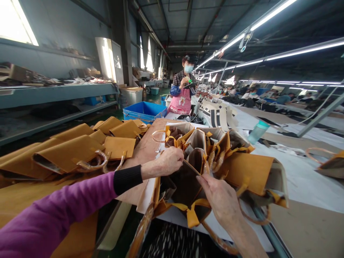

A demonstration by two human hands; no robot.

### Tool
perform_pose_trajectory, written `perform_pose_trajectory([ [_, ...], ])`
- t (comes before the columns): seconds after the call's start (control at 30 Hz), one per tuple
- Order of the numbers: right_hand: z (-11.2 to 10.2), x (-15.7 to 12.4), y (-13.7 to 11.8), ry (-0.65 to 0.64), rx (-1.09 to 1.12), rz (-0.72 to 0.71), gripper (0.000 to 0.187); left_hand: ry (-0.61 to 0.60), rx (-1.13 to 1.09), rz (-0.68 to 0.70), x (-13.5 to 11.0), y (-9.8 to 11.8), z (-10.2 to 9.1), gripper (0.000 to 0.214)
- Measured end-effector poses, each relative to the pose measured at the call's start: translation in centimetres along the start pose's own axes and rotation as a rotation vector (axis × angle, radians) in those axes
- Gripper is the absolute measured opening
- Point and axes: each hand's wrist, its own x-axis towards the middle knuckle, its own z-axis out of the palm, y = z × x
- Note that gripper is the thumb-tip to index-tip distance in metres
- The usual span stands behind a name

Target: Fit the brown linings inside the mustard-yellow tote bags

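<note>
An open mustard-yellow handbag [185, 186] with a dark lining and clear curved handles lies in front of me on the table. My left hand [169, 161], in a purple sleeve with a black cuff, is closed in a pinch on the far rim of the bag's mouth. My right hand [220, 200] grips the near right edge of the same bag, fingers curled over the rim. Several more open yellow bags [209, 143] stand just behind it.
A stack of flat yellow bags [80, 150] lies at the left. A blue bin [143, 111] sits beyond. A person in a pink apron [182, 93] stands at the far end. A teal cup [258, 132] rests on the white table at right.
</note>
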Motion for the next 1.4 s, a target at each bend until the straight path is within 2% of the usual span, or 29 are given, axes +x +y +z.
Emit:
perform_pose_trajectory([
  [0.13,-1.1,0.1,-0.9,-0.077,-0.043,0.036,0.036,0.017,-0.023,-0.063,0.1,0.1,0.0,0.016],
  [0.27,-1.1,0.6,-1.3,-0.054,-0.11,0.035,0.033,0.008,-0.024,-0.09,0.1,0.1,0.2,0.017],
  [0.6,-1.0,4.6,-3.4,-0.069,-0.057,-0.114,0.031,-0.02,0.006,-0.085,0.3,-0.1,0.2,0.016],
  [0.7,-0.9,4.8,-2.9,-0.082,-0.038,-0.134,0.03,-0.004,-0.033,0.033,-0.4,-0.7,-0.2,0.007],
  [0.77,-0.7,4.5,-2.4,-0.077,-0.055,-0.118,0.03,0.04,-0.021,0.082,-0.9,-1.6,-0.4,0.014],
  [0.9,-0.2,3.8,-1.8,-0.035,-0.088,-0.098,0.03,0.01,-0.066,0.011,-1.5,-3.6,-0.5,0.045],
  [0.97,0.0,3.7,-1.7,-0.021,-0.096,-0.109,0.03,-0.029,-0.129,-0.008,-1.4,-4.4,-0.6,0.046],
  [1.1,0.0,3.8,-1.7,-0.02,-0.152,-0.137,0.031,-0.073,-0.23,-0.001,-1.1,-4.6,-0.9,0.031],
  [1.27,-0.6,4.9,-2.0,-0.065,-0.133,-0.078,0.028,0.071,-0.235,0.0,-1.0,-4.3,-0.2,0.038],
  [1.4,-1.1,6.0,-2.3,-0.102,-0.11,-0.121,0.023,0.111,-0.236,0.098,-1.1,-4.2,0.1,0.035],
])
